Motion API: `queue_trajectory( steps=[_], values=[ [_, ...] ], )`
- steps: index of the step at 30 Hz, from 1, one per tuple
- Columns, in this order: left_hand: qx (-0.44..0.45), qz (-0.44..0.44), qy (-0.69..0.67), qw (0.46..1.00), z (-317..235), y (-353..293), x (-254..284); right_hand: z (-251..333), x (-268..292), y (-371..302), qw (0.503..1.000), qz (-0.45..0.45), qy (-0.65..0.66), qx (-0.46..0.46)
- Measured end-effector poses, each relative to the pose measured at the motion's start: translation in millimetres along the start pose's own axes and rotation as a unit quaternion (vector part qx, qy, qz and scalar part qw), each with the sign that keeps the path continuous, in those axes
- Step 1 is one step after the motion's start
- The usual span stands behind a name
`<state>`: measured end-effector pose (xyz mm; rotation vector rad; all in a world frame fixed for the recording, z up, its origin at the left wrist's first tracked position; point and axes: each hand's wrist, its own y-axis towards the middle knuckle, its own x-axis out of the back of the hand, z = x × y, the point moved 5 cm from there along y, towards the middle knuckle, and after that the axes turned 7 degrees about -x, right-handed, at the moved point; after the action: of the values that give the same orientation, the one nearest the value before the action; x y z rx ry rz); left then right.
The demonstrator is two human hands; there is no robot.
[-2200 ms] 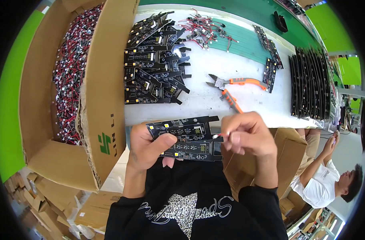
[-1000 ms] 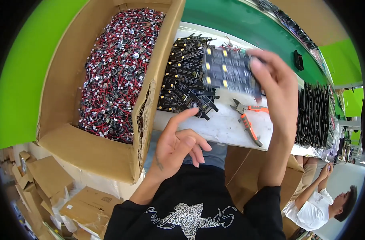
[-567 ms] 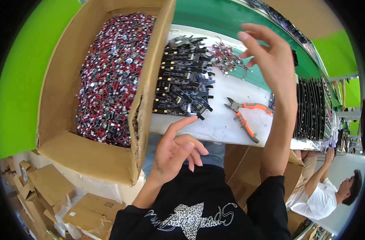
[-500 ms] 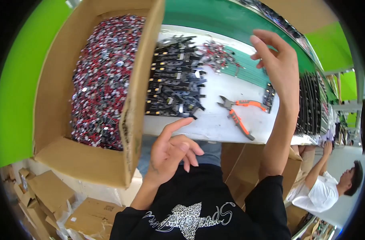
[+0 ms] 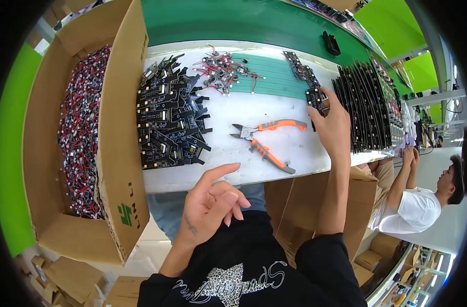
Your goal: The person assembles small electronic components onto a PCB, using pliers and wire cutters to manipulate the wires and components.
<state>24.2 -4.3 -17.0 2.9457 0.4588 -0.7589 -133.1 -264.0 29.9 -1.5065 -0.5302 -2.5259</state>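
Observation:
My right hand [image 5: 333,123] is at the right part of the table, its thumb and fingers closed around the edges of a black circuit board [image 5: 314,97]. This board lies at the near end of a short row of similar boards [image 5: 295,65]. My left hand [image 5: 211,202] hovers in front of the table's near edge, holding nothing, with the index finger stretched out and the others loosely bent. Between the hands lie side cutters [image 5: 264,135] with orange and grey handles, their jaws spread and pointing left. A messy pile of black circuit boards [image 5: 172,117] is left of them.
A tall cardboard box [image 5: 122,128] full of small red-and-black wired parts [image 5: 85,138] stands at the left. Loose wired connectors [image 5: 220,71] lie on a green mat [image 5: 274,79]. Upright black boards [image 5: 364,105] stand in a row at right. Beyond sits a person in a white shirt [image 5: 415,210].
My right hand has come down from above the table onto a circuit board. My left hand stays loosely open. The view has turned rightward, so the box and pile appear further left.

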Motion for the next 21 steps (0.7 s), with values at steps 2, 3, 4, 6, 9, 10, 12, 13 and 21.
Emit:
queue_trajectory(
  steps=[2, 3, 4, 6, 9, 10, 12, 13, 21],
  values=[
    [0.001, 0.004, 0.003, 1.0, 0.6, 2.1, -3.4, 4.0, 11.2, -0.7, 0.997, 0.029, 0.071, -0.013],
    [0.003, 0.008, 0.004, 1.0, 1.2, 3.4, -4.8, -2.8, 11.2, 6.9, 0.99, 0.022, 0.14, 0.017],
    [0.005, 0.01, 0.005, 1.0, 2.2, 3.8, -6.4, -4.9, 15.3, 14.9, 0.99, 0.022, 0.138, 0.0],
    [0.008, 0.006, 0.019, 1.0, 3.3, 4.2, -6.7, -6.3, 19.6, 35.7, 0.995, 0.019, 0.093, -0.013],
    [0.015, 0.007, 0.022, 1.0, 3.8, 3.2, -10.2, -24.0, -1.0, 62.3, 0.997, 0.041, 0.046, -0.039],
    [0.013, 0.006, 0.022, 1.0, 4.8, 2.0, -10.5, -21.6, -5.5, 60.3, 1.0, 0.019, 0.018, -0.01],
    [0.004, 0.012, 0.02, 1.0, 6.3, 0.7, -10.2, -23.3, -11.1, 57.6, 0.999, 0.039, -0.023, -0.02],
    [0.003, 0.011, 0.02, 1.0, 5.9, 0.9, -8.8, -21.9, -13.1, 57.3, 0.999, 0.04, -0.023, -0.018],
    [-0.012, 0.007, 0.064, 0.998, 3.9, 3.3, -8.1, -10.7, -5.3, 43.2, 0.994, 0.02, -0.098, -0.048]
  ],
)
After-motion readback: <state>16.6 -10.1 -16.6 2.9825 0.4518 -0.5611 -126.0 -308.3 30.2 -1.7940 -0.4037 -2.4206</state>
